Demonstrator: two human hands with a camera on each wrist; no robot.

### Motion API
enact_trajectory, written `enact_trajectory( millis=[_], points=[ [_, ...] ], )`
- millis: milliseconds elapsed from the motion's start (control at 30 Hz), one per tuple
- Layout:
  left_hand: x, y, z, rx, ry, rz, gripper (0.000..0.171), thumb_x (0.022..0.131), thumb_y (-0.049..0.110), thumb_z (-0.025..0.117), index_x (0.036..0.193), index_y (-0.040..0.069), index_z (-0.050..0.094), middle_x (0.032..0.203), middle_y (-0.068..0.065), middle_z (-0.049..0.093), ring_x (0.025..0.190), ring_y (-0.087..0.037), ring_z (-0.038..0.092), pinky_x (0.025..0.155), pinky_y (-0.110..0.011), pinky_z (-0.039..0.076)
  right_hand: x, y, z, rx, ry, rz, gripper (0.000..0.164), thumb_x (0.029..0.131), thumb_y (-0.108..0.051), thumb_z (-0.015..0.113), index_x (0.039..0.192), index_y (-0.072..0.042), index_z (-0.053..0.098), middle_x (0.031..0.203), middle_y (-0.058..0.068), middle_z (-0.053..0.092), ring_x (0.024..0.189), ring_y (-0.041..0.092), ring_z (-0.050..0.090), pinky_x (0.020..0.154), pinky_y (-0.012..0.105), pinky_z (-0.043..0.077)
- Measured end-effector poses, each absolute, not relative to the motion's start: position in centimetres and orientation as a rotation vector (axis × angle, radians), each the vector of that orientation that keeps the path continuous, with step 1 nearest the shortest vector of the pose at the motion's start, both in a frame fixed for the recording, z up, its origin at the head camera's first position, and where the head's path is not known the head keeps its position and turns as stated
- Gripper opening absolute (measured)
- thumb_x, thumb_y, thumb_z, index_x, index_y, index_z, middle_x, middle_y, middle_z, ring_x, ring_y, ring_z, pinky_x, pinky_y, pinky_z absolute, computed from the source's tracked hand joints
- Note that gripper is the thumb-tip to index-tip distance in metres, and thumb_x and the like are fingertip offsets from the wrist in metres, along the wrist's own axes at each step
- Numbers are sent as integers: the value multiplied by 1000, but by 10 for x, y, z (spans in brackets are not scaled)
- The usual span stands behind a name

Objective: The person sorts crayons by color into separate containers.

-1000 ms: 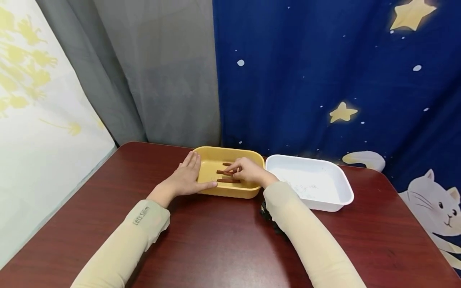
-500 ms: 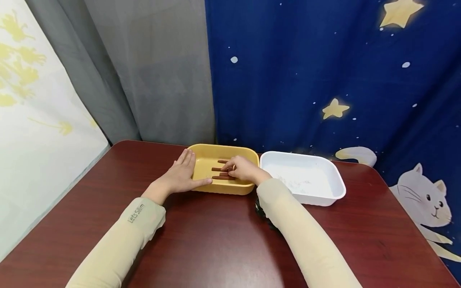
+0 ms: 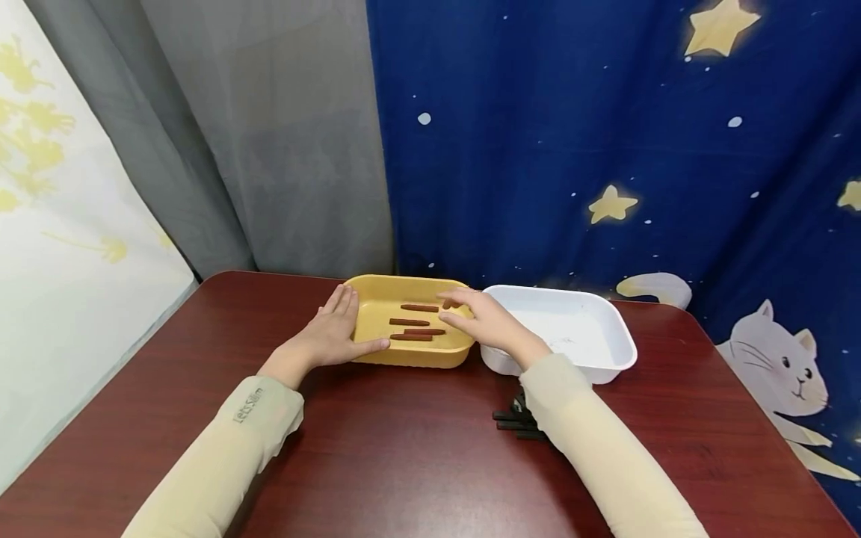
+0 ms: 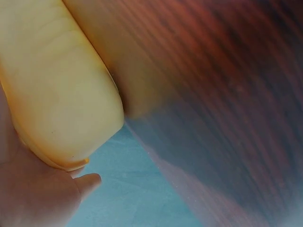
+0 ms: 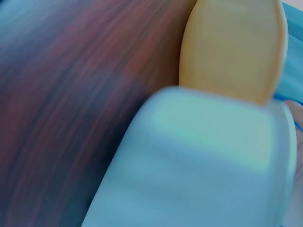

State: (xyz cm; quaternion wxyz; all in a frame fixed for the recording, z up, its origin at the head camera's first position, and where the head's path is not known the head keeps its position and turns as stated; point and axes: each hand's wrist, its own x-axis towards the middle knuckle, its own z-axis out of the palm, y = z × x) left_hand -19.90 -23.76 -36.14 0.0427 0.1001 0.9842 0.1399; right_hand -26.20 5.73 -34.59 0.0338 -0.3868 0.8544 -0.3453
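Several short reddish-brown sticks (image 3: 409,322) with tapered ends lie roughly parallel on the floor of a yellow tub (image 3: 412,357). My left hand (image 3: 321,335) rests on the tub's left rim, fingers spread along the side and thumb at the front edge. The left wrist view shows this hand (image 4: 42,194) against the tub's outer wall (image 4: 66,94). My right hand (image 3: 487,321) hovers over the tub's right end, thumb and forefinger apart; a small brown patch shows by its fingertips, too small to identify. Only a sliver of this hand (image 5: 298,151) appears in the right wrist view.
A white tub (image 3: 585,329) stands just right of the yellow one, partly behind my right hand. Several black sticks (image 3: 514,426) lie on the dark red table (image 3: 417,456), partly under my right sleeve. Curtains (image 3: 484,164) hang behind the table's far edge.
My right hand has let go of a brown stick in the yellow tub and moved right, its fingers parting. The left hand keeps its place on the rim. More of the black sticks shows.
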Motion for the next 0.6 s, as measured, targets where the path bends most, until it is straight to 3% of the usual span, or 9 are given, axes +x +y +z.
enact_trajectory(
  millis=[233,600],
  points=[
    [-200,-239,-364,323,3017,439,121,85,77,52,155,-11,6,165,-27,-1,154,-41,-6,120,-63,13,-242,125,-342,-1040,2817,-912,70,99,-46,57,155,-12,35,156,9,43,146,30,38,118,53,31],
    [-201,-237,-364,326,3007,437,120,85,76,53,155,-11,7,165,-27,-1,154,-41,-6,121,-61,11,-224,222,-342,-855,2962,-605,94,96,-53,57,160,-8,6,168,12,4,156,34,4,120,61,16]
  ],
)
